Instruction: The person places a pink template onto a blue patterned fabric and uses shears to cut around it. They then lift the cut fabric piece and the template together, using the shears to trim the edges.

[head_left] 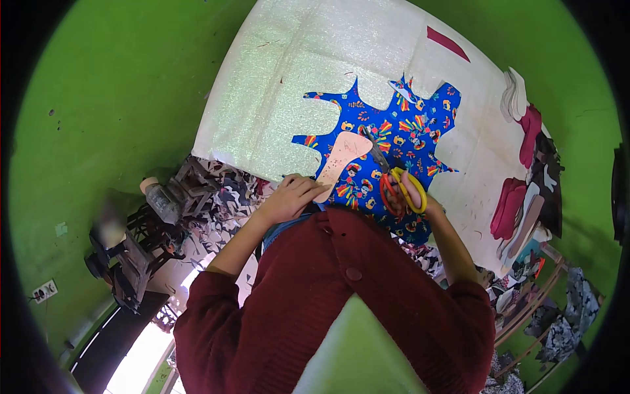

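In the head view, my right hand (411, 192) is closed around scissors (382, 162) with red and yellow handles. Their dark blades point up and left over a blue printed fabric (408, 141), beside a pale pink sole-shaped template (342, 155) lying on it. The fabric has a jagged, scalloped outline with pointed tips. My left hand (293, 197) lies at the template's narrow lower end, fingers stretched over its edge and touching it. My left thumb cannot be made out clearly. A small white printed piece (402, 91) rests on the fabric's upper part.
The pale sheet-covered table (262, 85) carries a dark red strip (449, 44). On its right side are stacked red pieces (508, 209) and pale sole shapes (516, 93). Scraps (230, 197) cover the floor left, near a jar (162, 201). A wooden rack (531, 305) stands lower right.
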`<state>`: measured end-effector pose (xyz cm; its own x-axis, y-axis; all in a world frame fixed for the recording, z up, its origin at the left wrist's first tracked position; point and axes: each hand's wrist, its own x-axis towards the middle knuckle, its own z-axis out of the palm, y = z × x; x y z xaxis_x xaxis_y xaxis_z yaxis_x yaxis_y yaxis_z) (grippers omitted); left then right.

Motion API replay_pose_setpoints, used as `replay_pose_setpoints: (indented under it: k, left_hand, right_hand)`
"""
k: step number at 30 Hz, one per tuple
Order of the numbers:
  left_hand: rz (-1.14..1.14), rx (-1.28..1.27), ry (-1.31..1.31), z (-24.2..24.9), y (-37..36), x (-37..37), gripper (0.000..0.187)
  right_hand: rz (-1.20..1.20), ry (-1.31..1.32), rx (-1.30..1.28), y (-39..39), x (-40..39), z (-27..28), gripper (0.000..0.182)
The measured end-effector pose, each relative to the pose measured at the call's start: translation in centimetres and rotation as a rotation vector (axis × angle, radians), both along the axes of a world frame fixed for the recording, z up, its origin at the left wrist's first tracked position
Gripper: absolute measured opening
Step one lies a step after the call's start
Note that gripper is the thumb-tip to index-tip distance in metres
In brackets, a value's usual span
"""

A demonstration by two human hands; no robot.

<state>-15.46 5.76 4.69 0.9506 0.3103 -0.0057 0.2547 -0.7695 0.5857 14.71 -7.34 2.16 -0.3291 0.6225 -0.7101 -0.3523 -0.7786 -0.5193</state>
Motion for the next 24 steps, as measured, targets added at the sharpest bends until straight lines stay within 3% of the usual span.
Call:
replay_pose_setpoints:
  k: [4, 8, 13, 17, 19, 24]
  left_hand:
    - [-0.106, 0.029, 0.132, 0.8, 0.7, 1.5, 0.059]
    - [-0.05, 0.124, 0.032, -0.8, 1.0, 3.9, 0.069]
    - [-0.039, 0.203, 0.527, -0.6, 1.5, 7.9, 0.074]
    - [-0.034, 0.352, 0.429, -2.4, 1.5, 7.8, 0.076]
    - [-0.007, 0.43, 0.244, -2.0, 2.0, 7.3, 0.085]
    - [-0.087, 0.292, 0.294, -1.5, 3.2, 7.1, 0.099]
  right_hand:
    - [0.027, 0.001, 0.016, 0.3, -0.2, 0.2, 0.055]
    - [0.046, 0.001, 0.04, 0.3, -0.3, 0.5, 0.055]
    - [0.02, 0.005, 0.055, 0.2, -0.1, 0.3, 0.052]
    - [0.097, -0.075, 0.062, 0.3, 0.2, 0.5, 0.052]
    - [0.104, -0.076, 0.06, 0.7, 0.3, 1.6, 0.052]
    - [0.128, -0.084, 0.064, 0.9, 0.6, 1.2, 0.052]
